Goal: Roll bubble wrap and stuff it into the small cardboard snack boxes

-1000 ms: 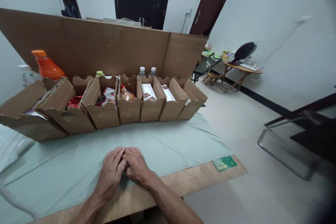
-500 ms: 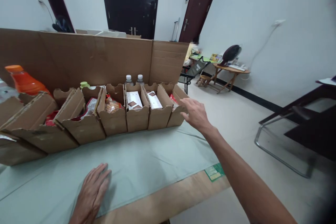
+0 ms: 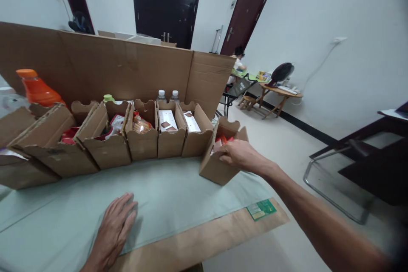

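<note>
My right hand (image 3: pixel 239 153) grips the front edge of the rightmost cardboard box (image 3: pixel 219 170), its fingers hooked over the rim. That box is turned askew and stands apart from the row, with red-wrapped packets (image 3: pixel 221 141) inside. My left hand (image 3: pixel 115 223) lies flat on the pale green cloth (image 3: pixel 162 195), fingers stretched out, holding nothing. To the left of the gripped box are several open cardboard boxes in a row. Two of them hold white patterned cartons (image 3: pixel 168 120); another has a bag of brown sticks of food (image 3: pixel 141 125).
A cardboard screen (image 3: pixel 127 61) stands behind the row. An orange bottle (image 3: pixel 40 89) and two white-capped bottles (image 3: pixel 161 94) are behind the boxes. A green label (image 3: pixel 261 209) lies at the table's front right. Farther back, a person sits by a low table; a folding chair (image 3: pixel 239 88) stands nearby.
My right hand has closed on the rightmost box and drawn it toward me, away from the row and turned. My left hand stays flat on the cloth. The view has shifted slightly.
</note>
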Tool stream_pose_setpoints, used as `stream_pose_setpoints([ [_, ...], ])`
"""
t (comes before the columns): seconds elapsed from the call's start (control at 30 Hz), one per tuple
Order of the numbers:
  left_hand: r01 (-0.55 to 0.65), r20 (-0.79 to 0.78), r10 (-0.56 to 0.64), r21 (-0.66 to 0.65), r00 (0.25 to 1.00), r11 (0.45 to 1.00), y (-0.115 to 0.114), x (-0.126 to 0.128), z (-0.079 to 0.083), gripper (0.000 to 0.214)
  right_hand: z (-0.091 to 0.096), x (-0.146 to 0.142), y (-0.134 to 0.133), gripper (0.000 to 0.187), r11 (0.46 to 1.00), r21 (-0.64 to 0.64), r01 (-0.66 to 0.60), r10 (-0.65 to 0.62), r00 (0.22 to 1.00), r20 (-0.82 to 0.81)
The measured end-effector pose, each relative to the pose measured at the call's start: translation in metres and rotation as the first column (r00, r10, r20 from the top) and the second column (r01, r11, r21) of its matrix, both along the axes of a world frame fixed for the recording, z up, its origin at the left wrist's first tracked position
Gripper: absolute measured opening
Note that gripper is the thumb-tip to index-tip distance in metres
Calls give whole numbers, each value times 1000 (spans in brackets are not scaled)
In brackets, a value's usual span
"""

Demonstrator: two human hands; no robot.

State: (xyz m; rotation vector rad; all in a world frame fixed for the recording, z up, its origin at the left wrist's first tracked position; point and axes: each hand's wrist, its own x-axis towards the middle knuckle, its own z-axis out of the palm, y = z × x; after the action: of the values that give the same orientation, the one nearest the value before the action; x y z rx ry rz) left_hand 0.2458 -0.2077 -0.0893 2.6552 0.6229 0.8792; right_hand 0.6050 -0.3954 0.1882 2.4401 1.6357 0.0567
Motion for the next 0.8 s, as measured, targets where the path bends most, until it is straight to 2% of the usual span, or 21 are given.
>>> stream_pose_setpoints([
  [0.1, 2, 23, -2, 7, 1000, 1000, -2, 1, 4, 35, 4, -25, 28, 15, 999, 2, -38, 38, 994, -106],
  [0.27, 8, 23, -7, -13, 1000, 1000, -4, 2, 11, 34, 8, -68, 89, 17, 989, 109, -97, 125, 947, -296],
  [0.33, 6, 31, -5, -30, 1000, 1000, -4, 2, 14, 34, 15, -88, 103, 26, 967, 232, -103, 195, 887, -419],
  [0.37, -1, 40, 3, -45, 999, 999, -4, 2, 14, 34, 20, -96, 105, 29, 935, 344, -89, 262, 826, -499],
  [0.4, -13, 51, 16, -63, 999, 998, -4, 1, 15, 34, 26, -102, 102, 30, 880, 472, -51, 347, 749, -565],
  [0.43, -29, 66, 35, -84, 997, 996, -5, 0, 16, 34, 31, -105, 94, 28, 800, 600, 13, 436, 674, -596],
  [0.47, -46, 84, 55, -106, 995, 993, -7, -1, 17, 34, 34, -104, 82, 24, 698, 709, 98, 510, 627, -589],
  [0.5, -57, 100, 71, -132, 992, 990, -10, -2, 20, 34, 34, -99, 66, 19, 590, 786, 185, 554, 615, -561],
  [0.53, -65, 115, 85, -164, 990, 984, -14, -3, 23, 35, 30, -89, 48, 16, 477, 837, 267, 550, 652, -522],
  [0.57, -66, 124, 93, -207, 988, 976, -20, -3, 27, 36, 22, -77, 28, 14, 347, 866, 361, 516, 697, -498],
  [0.63, -32, 124, 76, -325, 989, 945, -32, 2, 38, 39, -7, -45, -9, 12, 93, 807, 583, 460, 694, -554],
  [0.67, 0, 120, 51, -393, 991, 920, -38, 8, 45, 42, -27, -30, -24, 12, 16, 729, 684, 428, 654, -624],
  [0.7, 35, 117, 21, -460, 993, 887, -43, 16, 52, 47, -49, -16, -36, 15, -15, 636, 771, 397, 588, -704],
  [0.73, 70, 119, -9, -522, 993, 850, -48, 27, 58, 52, -72, -6, -44, 21, 22, 546, 838, 369, 501, -783],
  [0.8, 125, 143, -44, -623, 989, 772, -53, 55, 69, 68, -116, 2, -48, 33, 149, 392, 908, 337, 326, -883],
])
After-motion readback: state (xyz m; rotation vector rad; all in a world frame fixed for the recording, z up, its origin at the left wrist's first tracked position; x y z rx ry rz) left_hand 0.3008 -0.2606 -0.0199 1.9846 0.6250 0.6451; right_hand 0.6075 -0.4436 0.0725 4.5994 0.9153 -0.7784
